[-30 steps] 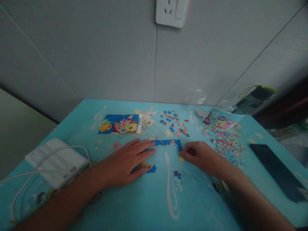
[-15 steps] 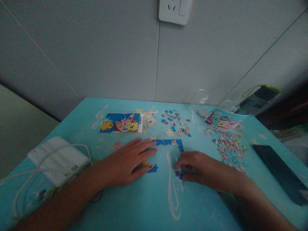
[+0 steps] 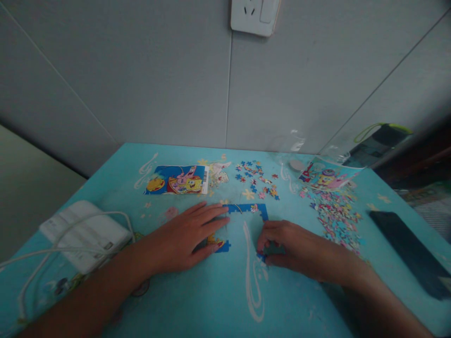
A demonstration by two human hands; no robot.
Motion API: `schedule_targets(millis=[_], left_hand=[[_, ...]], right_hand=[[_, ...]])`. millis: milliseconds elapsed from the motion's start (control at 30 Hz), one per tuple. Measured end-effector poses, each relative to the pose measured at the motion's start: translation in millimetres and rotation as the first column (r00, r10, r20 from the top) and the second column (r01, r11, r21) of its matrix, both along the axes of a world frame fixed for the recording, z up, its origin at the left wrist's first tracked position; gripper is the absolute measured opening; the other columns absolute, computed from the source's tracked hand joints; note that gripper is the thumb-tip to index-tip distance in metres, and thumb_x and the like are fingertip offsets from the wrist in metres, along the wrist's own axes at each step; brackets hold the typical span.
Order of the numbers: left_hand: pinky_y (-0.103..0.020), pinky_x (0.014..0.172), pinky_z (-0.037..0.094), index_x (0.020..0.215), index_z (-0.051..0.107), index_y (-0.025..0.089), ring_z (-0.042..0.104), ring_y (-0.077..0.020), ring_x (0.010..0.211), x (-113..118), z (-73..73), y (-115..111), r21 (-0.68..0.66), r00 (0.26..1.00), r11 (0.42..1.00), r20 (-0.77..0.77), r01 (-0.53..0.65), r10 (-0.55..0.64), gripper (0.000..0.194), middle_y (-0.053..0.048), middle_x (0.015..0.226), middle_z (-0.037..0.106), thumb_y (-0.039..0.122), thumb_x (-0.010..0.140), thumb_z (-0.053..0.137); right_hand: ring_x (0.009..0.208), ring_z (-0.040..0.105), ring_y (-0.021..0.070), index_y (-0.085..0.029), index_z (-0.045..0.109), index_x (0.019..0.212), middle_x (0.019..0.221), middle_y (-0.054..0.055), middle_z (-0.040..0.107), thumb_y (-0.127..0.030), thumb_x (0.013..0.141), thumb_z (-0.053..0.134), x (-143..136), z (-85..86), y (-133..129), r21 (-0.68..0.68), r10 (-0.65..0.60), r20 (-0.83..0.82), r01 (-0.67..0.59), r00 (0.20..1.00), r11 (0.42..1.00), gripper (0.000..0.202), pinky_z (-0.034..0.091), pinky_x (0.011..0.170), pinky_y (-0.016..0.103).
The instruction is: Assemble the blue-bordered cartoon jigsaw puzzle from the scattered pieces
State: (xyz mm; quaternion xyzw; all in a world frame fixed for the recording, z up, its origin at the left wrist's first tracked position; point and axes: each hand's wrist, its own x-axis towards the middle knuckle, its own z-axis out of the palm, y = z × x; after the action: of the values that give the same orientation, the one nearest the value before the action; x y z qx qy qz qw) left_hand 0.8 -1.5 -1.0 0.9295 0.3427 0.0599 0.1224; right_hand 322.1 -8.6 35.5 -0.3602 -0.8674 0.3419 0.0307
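Observation:
A jigsaw border with blue edge pieces point(image 3: 243, 208) lies joined on the table, its upper edge and part of the left side showing. My left hand point(image 3: 197, 230) rests flat on the left part, fingers stretched out, hiding some of it. Below its fingertips a blue and yellow corner section point(image 3: 222, 245) shows. My right hand point(image 3: 278, 241) is at the border's right side, fingers curled and thumb below. Between its fingertips and thumb sits a small blue puzzle piece point(image 3: 261, 257), mostly hidden by the fingers.
Loose puzzle pieces point(image 3: 253, 176) lie behind the border; a larger heap point(image 3: 336, 216) is at the right, beside a picture sheet point(image 3: 327, 176). A picture card point(image 3: 179, 180) lies back left. A white box with cables point(image 3: 84, 234) stands left, a dark flat object point(image 3: 405, 249) right.
My right hand's fingers have curled in closer around the puzzle piece, covering more of it. The left hand stays in place.

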Motion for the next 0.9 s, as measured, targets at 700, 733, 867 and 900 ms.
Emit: schedule_targets(millis=[700, 733, 867, 900], left_hand=[[-0.049, 0.126, 0.023, 0.153, 0.033, 0.030, 0.028, -0.0247, 0.150, -0.6, -1.5, -0.5, 0.036, 0.999, 0.999, 0.015, 0.031, -0.031, 0.054, -0.002, 0.163, 0.027, 0.049, 0.104, 0.045], [-0.048, 0.126, 0.023, 0.153, 0.033, 0.030, 0.027, -0.0244, 0.150, -0.6, -1.3, -0.6, 0.033, 0.999, 0.999, 0.010, 0.031, -0.032, 0.054, -0.002, 0.163, 0.027, 0.049, 0.104, 0.044], [-0.048, 0.126, 0.022, 0.154, 0.033, 0.029, 0.027, -0.0240, 0.150, 0.4, -0.3, -1.1, 0.013, 1.000, 1.000, 0.001, 0.025, -0.025, 0.054, -0.003, 0.163, 0.027, 0.050, 0.104, 0.042], [-0.047, 0.127, 0.022, 0.154, 0.033, 0.029, 0.027, -0.0237, 0.150, 0.6, -0.1, -1.2, 0.006, 1.000, 1.000, -0.001, 0.026, -0.026, 0.054, -0.003, 0.163, 0.027, 0.050, 0.104, 0.042]], right_hand=[[0.096, 0.063, 0.0192, -0.024, 0.068, 0.107, 0.100, 0.003, 0.067, -0.030, 0.094, 0.069, -35.4, -22.5, -7.5, 0.224, -0.127, -0.092, 0.145, 0.988, 0.964, 0.015, 0.048, 0.089, 0.033], [0.097, 0.063, 0.0194, -0.025, 0.068, 0.110, 0.102, 0.003, 0.067, -0.030, 0.094, 0.068, -36.3, -23.3, -8.0, 0.226, -0.131, -0.099, 0.150, 0.986, 0.963, 0.017, 0.048, 0.089, 0.033], [0.097, 0.062, 0.0189, -0.025, 0.067, 0.112, 0.102, 0.003, 0.066, -0.029, 0.094, 0.067, -38.8, -25.9, -8.4, 0.213, -0.128, -0.116, 0.150, 0.985, 0.965, 0.018, 0.048, 0.090, 0.033], [0.097, 0.062, 0.0187, -0.025, 0.067, 0.111, 0.101, 0.002, 0.066, -0.028, 0.094, 0.067, -39.1, -26.2, -8.1, 0.206, -0.127, -0.122, 0.150, 0.984, 0.967, 0.017, 0.048, 0.090, 0.033]])
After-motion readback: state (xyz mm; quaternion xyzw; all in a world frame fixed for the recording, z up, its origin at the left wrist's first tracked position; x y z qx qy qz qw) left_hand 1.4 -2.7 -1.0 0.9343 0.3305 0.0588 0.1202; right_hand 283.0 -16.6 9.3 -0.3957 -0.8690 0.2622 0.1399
